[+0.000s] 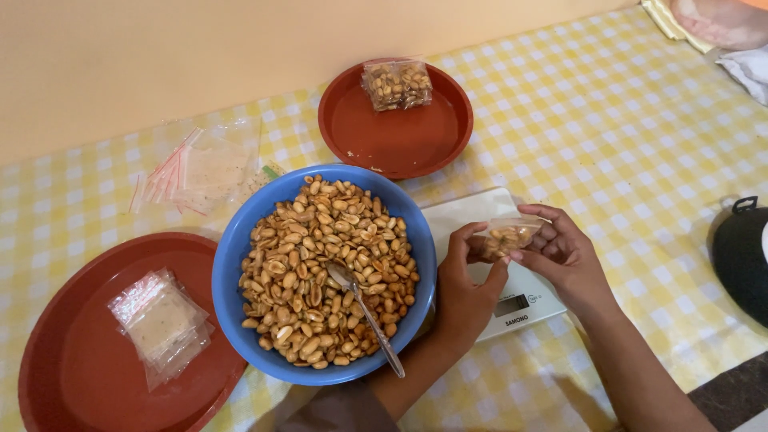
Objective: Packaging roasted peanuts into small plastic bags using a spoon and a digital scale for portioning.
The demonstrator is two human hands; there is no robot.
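Two hands meet right of frame centre: left hand [466, 276] and right hand [564, 252] both pinch a small clear bag of peanuts [506, 237], held just above the white kitchen scale [488, 210]. Step judged: closing the bag's mouth; sealing calls for a firm pinch along the strip. Blue bowl of peanuts [324, 272] with spoon [364, 304] sits just left. Filled bag on upper red plate [394, 120]; empty bags lower left [162, 320]. Nothing obstructs.

A counter [640, 120] in a yellow checked cloth is carrying a blue bowl [232, 264], two red plates [400, 144] and a white scale [480, 208]. Loose plastic bags [200, 168] are lying near the wall, and a black object [740, 256] is sitting at the right edge.
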